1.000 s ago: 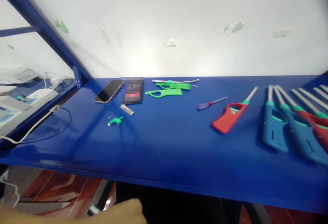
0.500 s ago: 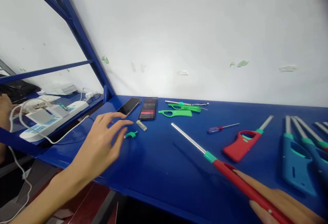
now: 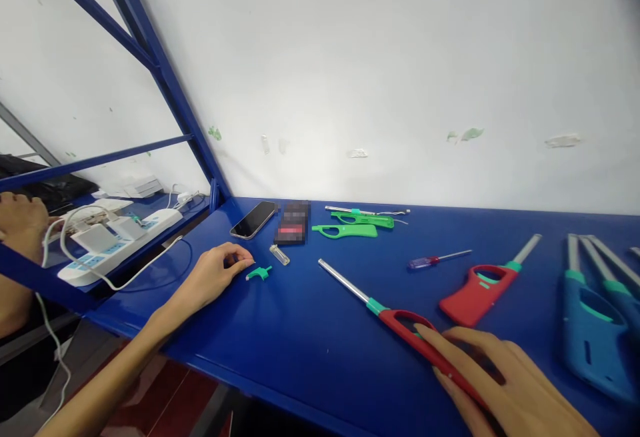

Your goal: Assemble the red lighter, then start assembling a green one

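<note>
Low over the blue table, my left hand point(image 3: 217, 274) has its thumb and fingertips pinched together; a tiny thing may be between them, too small to name. Just right of those fingertips lies a small green trigger piece point(image 3: 259, 273), with a clear fuel cell point(image 3: 279, 255) behind it. My right hand point(image 3: 493, 370) is wrapped round the handle of a red lighter point(image 3: 400, 325), whose metal tube points up and left. A second red lighter point(image 3: 475, 290) lies behind that hand. Farther back is a purple screwdriver point(image 3: 423, 262).
Two phones, one black point(image 3: 254, 220) and one blurred point(image 3: 293, 222), lie near the wall beside green lighter shell halves point(image 3: 350, 230). Blue lighters point(image 3: 595, 337) lie at the right. A power strip point(image 3: 120, 244) and another person's hand point(image 3: 23, 220) are at the left.
My left hand has lowered to the table and its fingers have closed. The red lighter in my right hand has shifted left, and more of that hand shows. The view has shifted slightly.
</note>
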`<action>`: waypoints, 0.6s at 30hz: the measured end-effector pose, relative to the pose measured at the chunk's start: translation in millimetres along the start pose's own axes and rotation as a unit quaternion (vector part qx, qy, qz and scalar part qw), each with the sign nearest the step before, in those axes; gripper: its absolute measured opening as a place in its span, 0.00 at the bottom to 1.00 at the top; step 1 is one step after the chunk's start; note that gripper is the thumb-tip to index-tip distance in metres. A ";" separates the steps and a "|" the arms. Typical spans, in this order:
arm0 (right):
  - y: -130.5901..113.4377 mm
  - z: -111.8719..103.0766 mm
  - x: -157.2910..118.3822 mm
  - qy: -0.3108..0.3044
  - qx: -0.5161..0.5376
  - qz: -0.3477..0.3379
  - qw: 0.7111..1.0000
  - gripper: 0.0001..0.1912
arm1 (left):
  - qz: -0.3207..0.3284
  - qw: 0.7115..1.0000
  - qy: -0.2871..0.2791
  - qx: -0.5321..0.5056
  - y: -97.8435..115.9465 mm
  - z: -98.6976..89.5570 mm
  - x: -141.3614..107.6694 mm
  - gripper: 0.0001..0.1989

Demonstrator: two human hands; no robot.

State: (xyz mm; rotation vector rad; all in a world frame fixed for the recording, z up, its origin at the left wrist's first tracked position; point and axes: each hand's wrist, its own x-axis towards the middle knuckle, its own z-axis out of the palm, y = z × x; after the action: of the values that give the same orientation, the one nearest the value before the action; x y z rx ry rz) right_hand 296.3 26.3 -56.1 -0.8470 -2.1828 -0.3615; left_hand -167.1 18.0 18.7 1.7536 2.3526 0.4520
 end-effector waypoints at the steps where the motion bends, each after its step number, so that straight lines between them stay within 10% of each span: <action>1: -3.6 -0.4 4.6 0.003 -0.008 -0.001 1.000 0.21 | 0.002 1.000 0.001 -0.003 0.8 -0.1 0.7 0.17; 10: 10.2 -24.4 17.5 -0.043 -0.009 0.045 0.998 0.20 | 0.024 0.991 0.056 -0.116 1.3 -7.5 -7.7 0.20; 18: 15.5 -25.4 15.6 -0.061 0.049 0.045 0.996 0.15 | 0.117 0.976 0.036 -0.181 45.9 -6.4 -10.2 0.24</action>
State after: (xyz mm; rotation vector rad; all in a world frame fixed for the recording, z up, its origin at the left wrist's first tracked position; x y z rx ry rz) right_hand 313.0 32.5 -27.6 -0.9313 -2.2447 -0.1611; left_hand -124.7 19.4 39.9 1.8601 1.9517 0.9278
